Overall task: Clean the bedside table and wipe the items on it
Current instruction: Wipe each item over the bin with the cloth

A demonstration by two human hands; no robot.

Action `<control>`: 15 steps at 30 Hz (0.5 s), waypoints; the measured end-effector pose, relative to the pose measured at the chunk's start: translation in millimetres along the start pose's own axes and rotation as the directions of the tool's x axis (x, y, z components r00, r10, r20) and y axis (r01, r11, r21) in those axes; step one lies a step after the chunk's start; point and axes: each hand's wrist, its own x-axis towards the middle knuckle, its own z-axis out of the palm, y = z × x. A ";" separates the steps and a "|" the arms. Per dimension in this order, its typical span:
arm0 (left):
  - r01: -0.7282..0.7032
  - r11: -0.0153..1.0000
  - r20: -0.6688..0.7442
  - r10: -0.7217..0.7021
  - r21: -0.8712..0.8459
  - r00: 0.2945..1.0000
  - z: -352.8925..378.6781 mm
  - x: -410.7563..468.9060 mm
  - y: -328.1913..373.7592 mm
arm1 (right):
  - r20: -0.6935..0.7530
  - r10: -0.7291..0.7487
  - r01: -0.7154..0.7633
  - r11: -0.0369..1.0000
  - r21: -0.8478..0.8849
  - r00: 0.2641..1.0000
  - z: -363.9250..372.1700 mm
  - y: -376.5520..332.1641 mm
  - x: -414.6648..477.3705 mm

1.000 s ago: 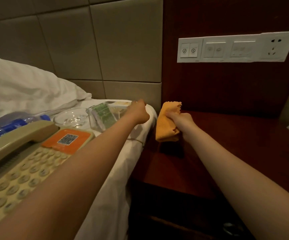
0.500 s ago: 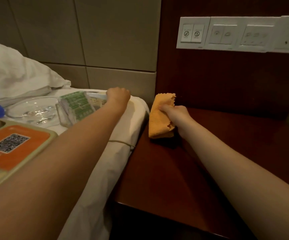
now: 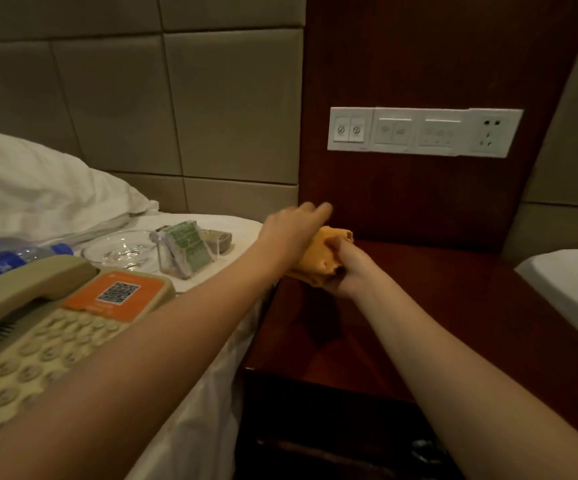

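- Several things lie on the white bed sheet (image 3: 211, 341) at the left of my view: a blue-labelled water bottle (image 3: 0, 263), a beige telephone (image 3: 38, 341) with an orange QR sticker, a glass ashtray (image 3: 121, 251) and a clear holder (image 3: 187, 252) of green cards.
- I see the left hand (image 3: 291, 230) reaching across from the bed, fingers nearly straight, lying over the top of the orange cloth (image 3: 318, 263); it is blurred, so I cannot judge how hard it presses.
- That cloth sits bunched at the back left corner of the dark wooden counter (image 3: 453, 323), between both hands.
- I have the right hand (image 3: 349, 271) gripping the cloth, fingers curled into its folds.
- Above the counter a white switch panel (image 3: 422, 131) is fixed to the wood wall.
- At the far right, another white bed (image 3: 571, 289) borders the counter.
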 end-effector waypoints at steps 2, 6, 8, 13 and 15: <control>-0.106 0.993 -0.017 0.105 -0.042 0.994 -7.9 -16.6 16.1 | 0.018 -0.023 0.022 0.998 0.055 1.000 -5.7 8.0 -19.0; -0.289 0.941 -0.076 0.279 -0.177 0.957 -7.5 -56.3 40.0 | 0.012 -0.047 0.045 0.985 0.168 0.999 -28.6 27.2 -56.6; -0.294 0.885 -0.064 0.291 -0.360 0.955 -5.6 -72.9 51.1 | 0.014 -0.055 0.051 0.979 0.198 0.998 -39.8 31.2 -77.3; -0.155 0.598 -0.040 0.202 -0.786 0.979 -11.1 -118.7 89.2 | 0.014 -0.122 0.117 0.977 0.177 0.992 -57.5 45.9 -120.0; 0.009 0.336 0.037 0.076 -0.942 0.996 -20.4 -136.5 106.6 | -0.032 -0.169 0.171 0.980 0.096 0.985 -68.9 54.4 -130.5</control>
